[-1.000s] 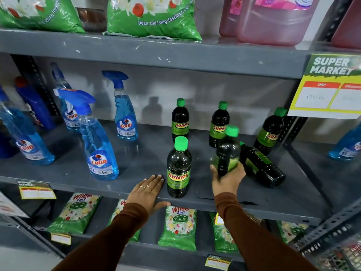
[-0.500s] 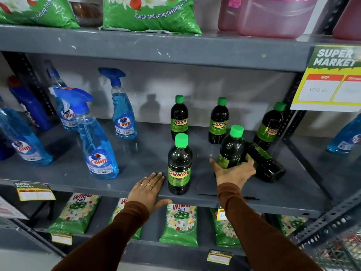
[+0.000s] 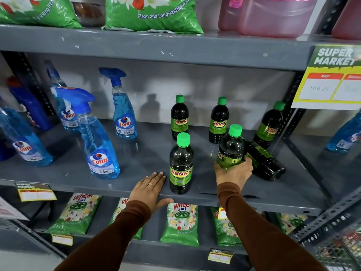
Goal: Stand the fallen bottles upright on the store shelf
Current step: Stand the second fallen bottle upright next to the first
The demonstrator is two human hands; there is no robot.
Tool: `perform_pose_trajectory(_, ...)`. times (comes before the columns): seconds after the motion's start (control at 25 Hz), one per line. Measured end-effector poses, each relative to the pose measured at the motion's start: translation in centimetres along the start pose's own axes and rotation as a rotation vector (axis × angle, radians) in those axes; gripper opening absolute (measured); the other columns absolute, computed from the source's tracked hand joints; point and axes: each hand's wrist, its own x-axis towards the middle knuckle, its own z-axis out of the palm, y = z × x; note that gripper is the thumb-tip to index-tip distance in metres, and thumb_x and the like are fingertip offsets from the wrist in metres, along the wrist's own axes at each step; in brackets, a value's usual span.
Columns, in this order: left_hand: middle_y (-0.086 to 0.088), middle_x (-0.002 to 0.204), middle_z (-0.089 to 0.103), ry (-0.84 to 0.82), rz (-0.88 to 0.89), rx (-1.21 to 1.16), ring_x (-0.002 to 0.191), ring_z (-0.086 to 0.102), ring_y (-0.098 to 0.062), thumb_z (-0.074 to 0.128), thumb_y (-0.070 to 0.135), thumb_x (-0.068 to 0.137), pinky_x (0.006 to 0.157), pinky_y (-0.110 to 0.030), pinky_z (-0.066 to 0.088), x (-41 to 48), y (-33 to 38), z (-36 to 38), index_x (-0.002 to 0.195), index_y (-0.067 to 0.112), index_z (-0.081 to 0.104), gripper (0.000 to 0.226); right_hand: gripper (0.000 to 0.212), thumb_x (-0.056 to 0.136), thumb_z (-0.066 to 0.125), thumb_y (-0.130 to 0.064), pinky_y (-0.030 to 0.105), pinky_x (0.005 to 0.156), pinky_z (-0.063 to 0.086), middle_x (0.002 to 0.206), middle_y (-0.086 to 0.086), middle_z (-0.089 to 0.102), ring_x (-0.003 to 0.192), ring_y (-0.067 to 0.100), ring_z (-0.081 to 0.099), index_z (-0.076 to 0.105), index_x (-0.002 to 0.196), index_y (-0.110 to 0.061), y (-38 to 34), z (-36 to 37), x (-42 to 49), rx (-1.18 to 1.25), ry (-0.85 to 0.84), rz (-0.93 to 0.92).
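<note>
1. Left hand (image 3: 149, 187) flat on shelf (image 3: 136, 165) edge, grip spread, likely bracing.
2. Right hand (image 3: 233, 174) grip wrapped round tilted bottle (image 3: 230, 148), probably setting it upright.
3. Fallen bottle (image 3: 262, 160) lies just behind; three stand at back.

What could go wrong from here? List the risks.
1. The right hand grips the Sunny bottle low on its body while it tilts; letting go before the base sits flat could topple it.
2. A fallen bottle lies right behind it, so it may get bumped and roll along the shelf.
3. The front upright bottle stands near the shelf's front edge, beside the left hand; a nudge might tip it off.
</note>
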Motion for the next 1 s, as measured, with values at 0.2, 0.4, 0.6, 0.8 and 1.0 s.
perform_pose_trajectory(0.2, -0.001, 0.124, 0.062, 0.038, -0.004, 0.018, 0.112, 0.058, -0.018, -0.003, 0.077, 0.077, 0.090, -0.037, 0.049, -0.2, 0.0, -0.1, 0.121, 0.015, 0.055, 0.095, 0.106, 0.055, 0.085, -0.011, 0.043, 0.112, 0.028, 0.136, 0.026, 0.038, 0.129, 0.038, 0.035, 0.018, 0.137, 0.003, 0.1, 0.3, -0.5, 0.079, -0.010, -0.005)
perform_pose_trajectory(0.4, -0.001, 0.155, 0.008, 0.022, 0.060, -0.014, 0.141, 0.006, -0.017, -0.028, 0.086, 0.038, 0.115, -0.034, 0.007, -0.1, 0.0, -0.7, 0.143, 0.017, 0.007, 0.130, 0.090, 0.055, 0.084, -0.005, 0.043, 0.101, 0.041, 0.121, 0.023, 0.053, 0.112, 0.038, 0.052, 0.031, 0.127, -0.003, -0.2, 0.0, 0.1, 0.091, -0.090, 0.087)
perform_pose_trajectory(0.6, -0.004, 0.155, 0.004, -0.065, -0.003, -0.041, 0.142, 0.002, -0.019, -0.015, 0.094, 0.033, 0.115, -0.035, 0.002, -0.1, 1.3, -1.6, 0.143, 0.013, 0.006, 0.137, 0.066, 0.055, 0.081, -0.004, 0.029, 0.089, 0.043, 0.107, 0.015, 0.061, 0.093, 0.027, 0.058, 0.047, 0.112, -0.008, 0.7, -2.4, 0.0, 0.075, -0.301, 0.007)
perform_pose_trajectory(0.8, -0.007, 0.155, -0.003, -0.116, -0.105, -0.037, 0.142, -0.004, -0.022, 0.037, 0.070, 0.079, 0.116, -0.037, -0.002, -0.5, 3.0, -1.8, 0.142, 0.010, -0.001, 0.095, 0.070, 0.053, 0.084, -0.011, 0.034, 0.092, 0.044, 0.114, 0.017, 0.061, 0.104, 0.031, 0.058, 0.049, 0.114, -0.007, 1.9, -4.5, -0.7, 0.009, -0.362, -0.054)
perform_pose_trajectory(1.0, -0.008, 0.155, -0.005, -0.130, -0.113, -0.016, 0.141, -0.005, -0.022, 0.038, 0.069, 0.079, 0.116, -0.038, -0.002, -0.4, 3.0, -1.7, 0.142, 0.009, -0.004, 0.097, 0.075, 0.052, 0.087, -0.015, 0.032, 0.092, 0.044, 0.116, 0.015, 0.060, 0.105, 0.028, 0.057, 0.049, 0.116, -0.006, 2.5, -6.0, -1.5, -0.026, -0.402, -0.084)
